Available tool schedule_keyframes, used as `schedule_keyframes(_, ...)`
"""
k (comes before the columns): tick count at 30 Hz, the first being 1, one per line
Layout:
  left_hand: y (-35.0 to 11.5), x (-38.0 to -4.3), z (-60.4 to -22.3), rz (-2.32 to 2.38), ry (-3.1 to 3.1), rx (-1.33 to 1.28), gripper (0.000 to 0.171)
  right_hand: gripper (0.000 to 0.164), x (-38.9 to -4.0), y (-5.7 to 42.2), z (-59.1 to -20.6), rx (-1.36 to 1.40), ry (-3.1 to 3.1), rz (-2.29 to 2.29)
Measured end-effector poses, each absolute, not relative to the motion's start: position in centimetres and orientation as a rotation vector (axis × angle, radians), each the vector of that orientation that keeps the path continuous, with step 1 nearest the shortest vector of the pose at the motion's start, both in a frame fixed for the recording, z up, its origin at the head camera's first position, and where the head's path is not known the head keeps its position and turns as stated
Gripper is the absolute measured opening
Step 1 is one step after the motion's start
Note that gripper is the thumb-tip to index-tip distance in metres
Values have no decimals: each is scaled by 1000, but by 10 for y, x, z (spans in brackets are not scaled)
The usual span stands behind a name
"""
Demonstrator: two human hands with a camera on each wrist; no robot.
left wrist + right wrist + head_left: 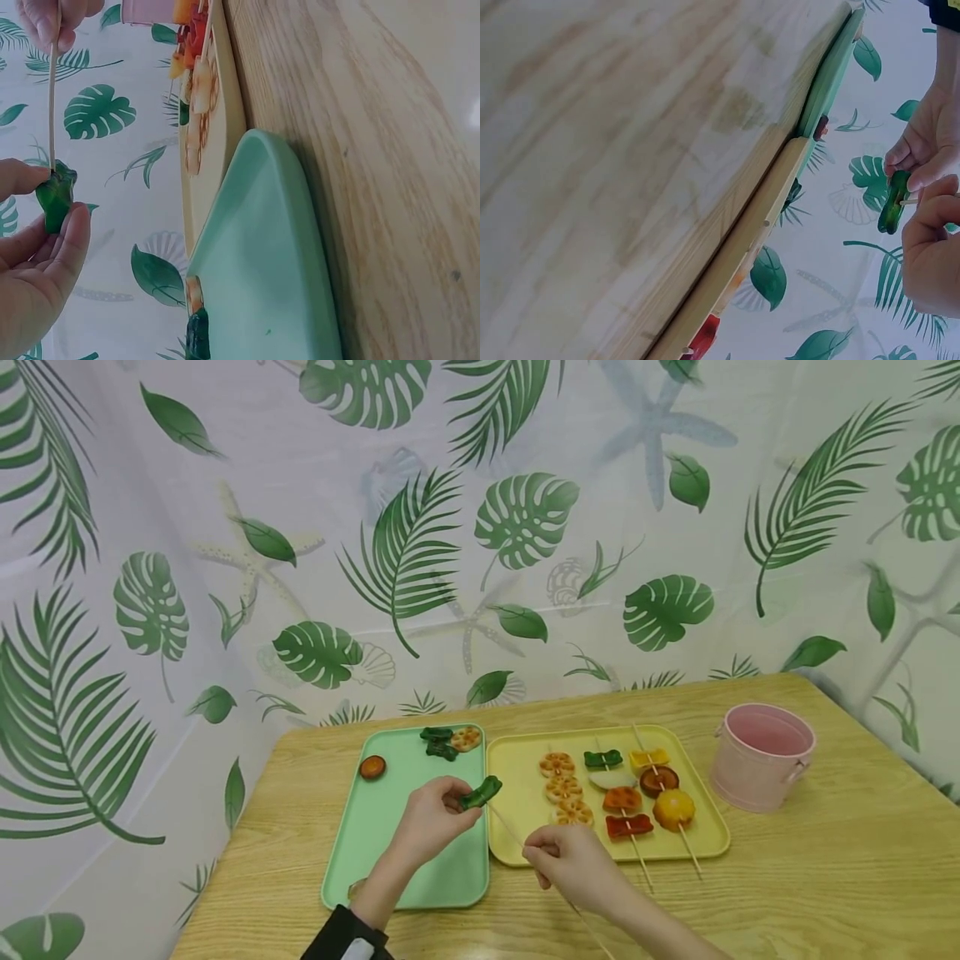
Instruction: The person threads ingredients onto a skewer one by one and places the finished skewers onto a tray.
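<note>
My left hand (429, 820) pinches a green pepper piece (482, 792) between thumb and fingers, above the right side of the green tray. A thin wooden skewer (507, 827) slants down and right from this piece, and my right hand (576, 867) grips it partway along. In the left wrist view the skewer's upper end meets the pepper piece (56, 196) right at the thumb and fingertips. The right wrist view has the pepper piece (895, 201) with the skewer against its side; how deep the tip goes in, I cannot tell.
On the green tray (450, 881) lie a brown round piece (372, 767), dark green pieces (439, 742) and a lotus root slice (466, 739). Three loaded skewers rest on the yellow tray (517, 760), one with lotus root slices (564, 789). A pink bucket (757, 768) stands right.
</note>
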State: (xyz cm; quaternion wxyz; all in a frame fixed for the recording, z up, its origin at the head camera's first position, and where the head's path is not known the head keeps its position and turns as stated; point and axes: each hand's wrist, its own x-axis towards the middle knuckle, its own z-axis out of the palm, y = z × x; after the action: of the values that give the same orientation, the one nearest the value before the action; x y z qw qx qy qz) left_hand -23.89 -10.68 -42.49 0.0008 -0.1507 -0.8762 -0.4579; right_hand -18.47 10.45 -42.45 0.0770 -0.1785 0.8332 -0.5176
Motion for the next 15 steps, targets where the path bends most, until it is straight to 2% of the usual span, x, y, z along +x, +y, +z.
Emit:
schedule_keyframes(7, -108, -240, -423, -1452, -2769, -452, 25, 10, -181, 98, -422, -797, 2886, -1221)
schedule_keyframes(11, -108, -241, -424, -1445, -2781, -419, 27, 17, -181, 94, -422, -962, 3103, -955)
schedule_keyframes(15, -108, -241, -424, -1401, -2781, -437, 25, 19, -181, 91, -421, -955, 3084, -970)
